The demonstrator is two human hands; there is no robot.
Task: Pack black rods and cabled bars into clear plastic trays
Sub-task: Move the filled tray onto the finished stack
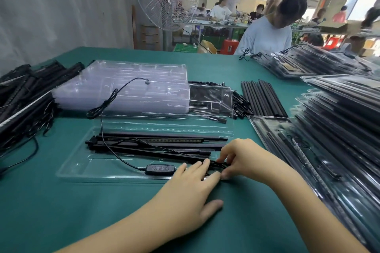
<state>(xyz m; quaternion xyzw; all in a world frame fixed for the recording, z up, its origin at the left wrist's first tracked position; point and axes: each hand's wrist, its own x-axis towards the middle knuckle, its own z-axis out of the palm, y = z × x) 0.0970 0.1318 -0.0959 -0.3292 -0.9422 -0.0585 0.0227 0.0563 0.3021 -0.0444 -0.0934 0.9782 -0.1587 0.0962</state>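
My left grip (191,187) is nearest to me. Its fingers are straight and their tips press on the coiled cable (213,164) at the right end of the open clear tray (82,162). My right grip (244,160) is just beside it, with curled fingers that pinch the same coil from the other side. The tray lies on the green counter (102,211) and has black rods (164,147) and one cabled bar (164,140) lying lengthwise in it. A button controller (160,169) sits in the near slot, and its cable loops up over the stack of empty trays (127,88) behind. Loose rods (263,98) lie farther right, packed trays (339,129) are stacked at the right edge, and a heap of cabled bars (24,96) is at the left.
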